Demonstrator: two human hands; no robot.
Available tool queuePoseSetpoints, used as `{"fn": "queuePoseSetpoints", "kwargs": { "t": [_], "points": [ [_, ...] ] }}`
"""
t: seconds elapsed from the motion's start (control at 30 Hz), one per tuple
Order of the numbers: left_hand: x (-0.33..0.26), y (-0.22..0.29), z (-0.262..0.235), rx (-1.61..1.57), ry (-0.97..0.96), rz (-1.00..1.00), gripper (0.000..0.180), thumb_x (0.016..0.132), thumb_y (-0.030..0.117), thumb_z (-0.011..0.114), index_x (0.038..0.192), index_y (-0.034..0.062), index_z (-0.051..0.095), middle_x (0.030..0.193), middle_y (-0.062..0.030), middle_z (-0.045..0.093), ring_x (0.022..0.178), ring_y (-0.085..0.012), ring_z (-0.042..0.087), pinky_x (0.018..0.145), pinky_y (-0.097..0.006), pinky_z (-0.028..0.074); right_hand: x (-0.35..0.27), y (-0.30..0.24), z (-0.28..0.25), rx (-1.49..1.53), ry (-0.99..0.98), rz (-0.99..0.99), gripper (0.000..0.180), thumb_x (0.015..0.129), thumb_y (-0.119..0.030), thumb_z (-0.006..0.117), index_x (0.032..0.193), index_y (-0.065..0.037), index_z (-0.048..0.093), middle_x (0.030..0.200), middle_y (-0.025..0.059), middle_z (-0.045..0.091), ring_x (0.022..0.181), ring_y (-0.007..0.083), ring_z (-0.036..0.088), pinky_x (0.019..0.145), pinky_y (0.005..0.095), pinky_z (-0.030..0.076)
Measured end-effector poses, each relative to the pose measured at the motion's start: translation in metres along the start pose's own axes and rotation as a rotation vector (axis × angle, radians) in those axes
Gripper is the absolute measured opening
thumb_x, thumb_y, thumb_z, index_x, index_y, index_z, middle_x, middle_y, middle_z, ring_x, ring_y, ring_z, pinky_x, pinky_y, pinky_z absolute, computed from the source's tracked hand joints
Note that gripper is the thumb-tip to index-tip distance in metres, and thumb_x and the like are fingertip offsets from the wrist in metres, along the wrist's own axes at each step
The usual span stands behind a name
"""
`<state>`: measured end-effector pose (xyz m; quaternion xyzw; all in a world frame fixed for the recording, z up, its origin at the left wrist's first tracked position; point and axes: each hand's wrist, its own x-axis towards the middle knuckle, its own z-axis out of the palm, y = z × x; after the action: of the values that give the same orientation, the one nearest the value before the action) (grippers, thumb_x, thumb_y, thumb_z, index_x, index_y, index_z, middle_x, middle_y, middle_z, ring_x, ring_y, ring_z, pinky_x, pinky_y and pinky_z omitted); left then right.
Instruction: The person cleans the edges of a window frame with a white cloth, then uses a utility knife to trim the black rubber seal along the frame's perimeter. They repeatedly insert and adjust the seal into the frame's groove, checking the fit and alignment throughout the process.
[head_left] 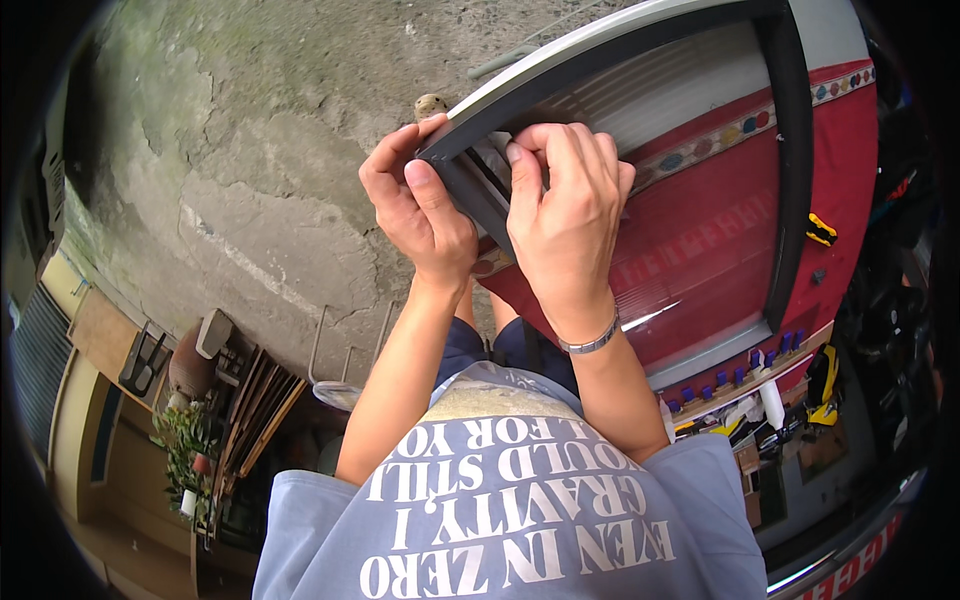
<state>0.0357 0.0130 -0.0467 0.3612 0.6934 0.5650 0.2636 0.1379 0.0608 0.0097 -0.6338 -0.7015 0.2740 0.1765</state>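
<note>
A dark grey rectangular frame [640, 62] with a see-through pane [690, 240] lies on a red cloth with a patterned band. My left hand [425, 205] grips the frame's near left corner, its thumb on top and its fingers round the outer edge. Just inside that corner, my right hand [570, 190] is closed in a pinch, thumb against bent forefinger. A small pale edge shows by those fingertips; what they hold is mostly hidden by the hand. A watch with a metal band [592, 338] is on my right wrist.
A yellow and black utility knife [821, 230] lies on the cloth right of the frame. Blue-handled tools [740, 375] stand in a wooden rack at the table's near edge. Cracked concrete floor [250, 170] stretches left. Wooden boards [250, 410] and a potted plant [185, 450] are at lower left.
</note>
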Motion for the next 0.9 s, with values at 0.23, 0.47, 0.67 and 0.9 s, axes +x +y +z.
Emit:
{"fn": "queuePoseSetpoints", "kwargs": {
  "t": [0.23, 0.47, 0.67, 0.9],
  "points": [
    [0.0004, -0.0028, -0.0015, 0.004, 0.003, 0.005, 0.035, 0.11, 0.026, 0.044, 0.126, -0.0042, 0.049, 0.119, -0.0202, 0.065, 0.105, -0.0246, 0.067, 0.097, -0.036, 0.051, -0.0013, -0.0019, 0.0001, -0.004, -0.023, -0.004, 0.005, 0.092, -0.013, 0.065, 0.093, -0.01, 0.061, 0.09, 0.0036, 0.061, 0.09, 0.0252, 0.057, 0.081, 0.041, 0.038],
    [0.0004, -0.0026, -0.0016, -0.002, -0.005, 0.008, 0.034, 0.11, 0.025, 0.044, 0.126, -0.0041, 0.049, 0.12, -0.0196, 0.065, 0.106, -0.0245, 0.066, 0.096, -0.036, 0.051, -0.0033, -0.0041, 0.0013, -0.005, -0.029, -0.02, 0.006, 0.092, -0.013, 0.066, 0.094, -0.01, 0.061, 0.09, 0.0038, 0.061, 0.09, 0.0256, 0.057, 0.081, 0.0412, 0.038],
    [0.0005, -0.0034, -0.0015, 0.01, -0.008, 0.015, 0.034, 0.11, 0.025, 0.045, 0.125, -0.0045, 0.049, 0.12, -0.0198, 0.064, 0.107, -0.0246, 0.066, 0.096, -0.036, 0.051, -0.0051, -0.0059, 0.0029, 0.007, -0.036, -0.013, 0.006, 0.091, -0.013, 0.066, 0.092, -0.01, 0.061, 0.089, 0.0049, 0.061, 0.09, 0.0263, 0.057, 0.081, 0.0415, 0.038],
    [0.0011, -0.0009, -0.0011, -0.019, -0.001, 0.001, 0.033, 0.109, 0.024, 0.045, 0.125, -0.0046, 0.049, 0.119, -0.0205, 0.064, 0.106, -0.0253, 0.067, 0.097, -0.037, 0.051, -0.0061, -0.0067, 0.0037, 0.013, -0.035, -0.016, 0.006, 0.091, -0.013, 0.066, 0.093, -0.01, 0.061, 0.089, 0.0043, 0.061, 0.09, 0.0257, 0.057, 0.081, 0.0413, 0.038]
  ]
}}
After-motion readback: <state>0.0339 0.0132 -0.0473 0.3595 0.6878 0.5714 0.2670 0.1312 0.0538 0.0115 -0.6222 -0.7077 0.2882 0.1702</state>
